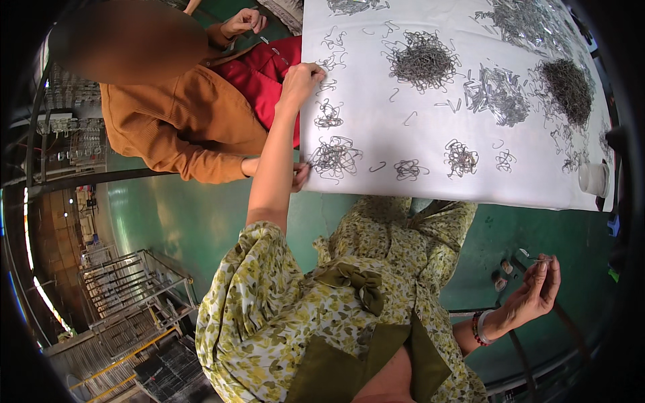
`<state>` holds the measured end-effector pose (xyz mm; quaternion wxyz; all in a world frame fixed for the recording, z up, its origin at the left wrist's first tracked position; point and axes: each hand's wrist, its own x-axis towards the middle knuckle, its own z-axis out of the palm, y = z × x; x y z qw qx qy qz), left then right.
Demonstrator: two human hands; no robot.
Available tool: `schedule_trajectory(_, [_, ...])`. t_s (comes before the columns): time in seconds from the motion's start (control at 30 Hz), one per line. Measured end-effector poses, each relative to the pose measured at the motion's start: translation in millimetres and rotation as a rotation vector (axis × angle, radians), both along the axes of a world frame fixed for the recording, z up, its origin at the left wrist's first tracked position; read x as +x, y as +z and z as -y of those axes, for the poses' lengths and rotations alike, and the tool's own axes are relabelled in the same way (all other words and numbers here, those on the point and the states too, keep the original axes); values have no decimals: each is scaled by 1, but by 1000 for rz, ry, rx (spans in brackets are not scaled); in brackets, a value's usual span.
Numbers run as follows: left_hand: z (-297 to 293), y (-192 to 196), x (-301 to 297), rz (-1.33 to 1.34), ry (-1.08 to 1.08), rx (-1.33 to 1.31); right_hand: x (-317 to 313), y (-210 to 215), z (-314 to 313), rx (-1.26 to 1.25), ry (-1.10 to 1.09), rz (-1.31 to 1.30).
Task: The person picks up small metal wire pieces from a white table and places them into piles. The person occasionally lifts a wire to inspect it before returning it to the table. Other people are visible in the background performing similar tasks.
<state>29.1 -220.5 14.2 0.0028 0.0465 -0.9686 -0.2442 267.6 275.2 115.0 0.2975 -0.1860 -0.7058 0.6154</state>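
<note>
My left hand reaches up to the left edge of the white table sheet. Its fingers curl onto a few loose grey wire hooks; whether they grip one is not clear. My right hand hangs low at the right, away from the table, over the green floor. Thumb and fingers pinch a small wire hook. Several tangled heaps of wire hooks lie on the sheet, among them a dark heap in the middle and a small tangle near the front left corner.
A person in an orange top sits at the table's left; one of their hands touches the front left corner, the other hand is raised further back. A white cup stands at the sheet's right edge. Metal racks lie at the lower left.
</note>
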Motion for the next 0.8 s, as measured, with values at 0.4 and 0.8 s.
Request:
schedule_trajectory(0.4, [29, 33, 2, 418, -316, -56, -4, -1, -7, -41, 2, -30])
schedule_trajectory(0.8, [-2, -5, 14, -178, -104, -75, -1, 0, -10, -24, -87, 14])
